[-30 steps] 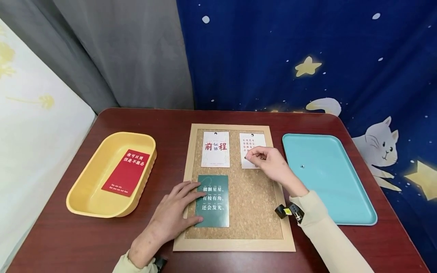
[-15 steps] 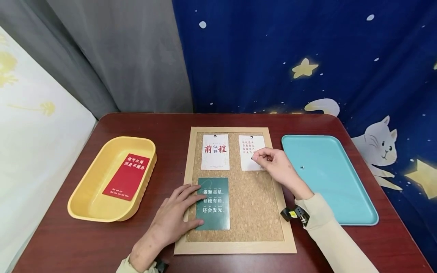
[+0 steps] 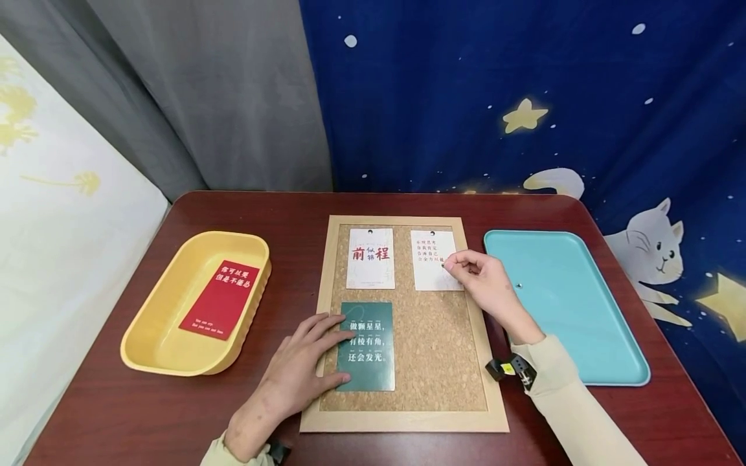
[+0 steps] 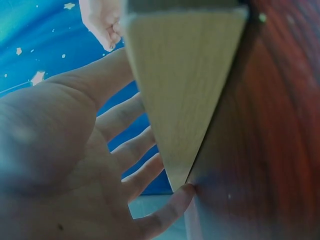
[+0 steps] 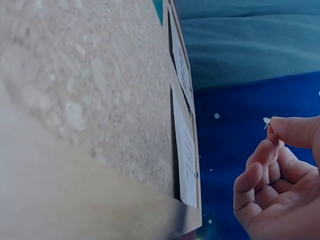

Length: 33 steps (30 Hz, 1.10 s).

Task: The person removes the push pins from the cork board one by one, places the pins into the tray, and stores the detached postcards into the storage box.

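The left hand, fingers spread, touches the green card at eight o'clock on the corkboard, probably to steady it. At two o'clock, the right hand pinches a thumbtack between thumb and fingertip, presumably for precise control.

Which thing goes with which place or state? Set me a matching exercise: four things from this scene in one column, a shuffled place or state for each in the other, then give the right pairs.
Things:
1. Red card
2. Left hand
3. Right hand
4. Blue tray

Places and states:
A. Pinching a thumbtack
B. On the table, to the right of the corkboard
C. Inside the yellow bin
D. Laid over the left edge of the green card

Pairs: 1-C, 2-D, 3-A, 4-B.
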{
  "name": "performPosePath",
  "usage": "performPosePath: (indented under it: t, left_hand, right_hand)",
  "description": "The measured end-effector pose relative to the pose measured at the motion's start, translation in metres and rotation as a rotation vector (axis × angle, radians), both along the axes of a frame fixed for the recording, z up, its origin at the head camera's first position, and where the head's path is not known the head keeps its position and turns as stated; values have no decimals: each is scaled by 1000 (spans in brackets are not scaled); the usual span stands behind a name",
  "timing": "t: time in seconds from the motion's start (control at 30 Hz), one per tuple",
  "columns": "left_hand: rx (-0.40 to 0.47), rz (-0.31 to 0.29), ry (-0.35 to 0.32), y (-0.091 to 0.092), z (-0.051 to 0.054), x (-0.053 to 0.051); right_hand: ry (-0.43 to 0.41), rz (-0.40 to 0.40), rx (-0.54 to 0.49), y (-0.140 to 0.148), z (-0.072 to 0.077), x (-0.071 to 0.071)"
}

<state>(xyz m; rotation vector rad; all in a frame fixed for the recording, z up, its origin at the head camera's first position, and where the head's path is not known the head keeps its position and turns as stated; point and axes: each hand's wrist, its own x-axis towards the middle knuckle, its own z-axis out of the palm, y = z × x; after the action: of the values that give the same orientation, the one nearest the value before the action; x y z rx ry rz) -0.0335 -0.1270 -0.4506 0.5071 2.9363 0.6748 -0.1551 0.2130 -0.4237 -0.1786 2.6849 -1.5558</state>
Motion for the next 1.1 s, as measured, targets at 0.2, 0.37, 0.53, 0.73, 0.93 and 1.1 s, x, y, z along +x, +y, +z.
performPosePath:
  t: [0.2,0.37,0.53,0.73,0.93,1.1]
  left_hand:
    - [6,-1,-8,0,0,1]
    - [8,-3,4,-1,0,1]
    - [6,-4,10,-1,1,1]
    - [9,1,-10,-1,1,0]
    - [16,3,-14,0,2,0]
    - [15,3,-18,0,2,0]
  right_hand:
    - [17,-28,1,6,0,2]
    - [24,-59,14,12,2,3]
    - [42,-84,0,19,1,2]
    - [54,-108,-7,28,0,1]
    - [47,-140,10,39,-4,3]
    - [43,-162,16,49,-8,6]
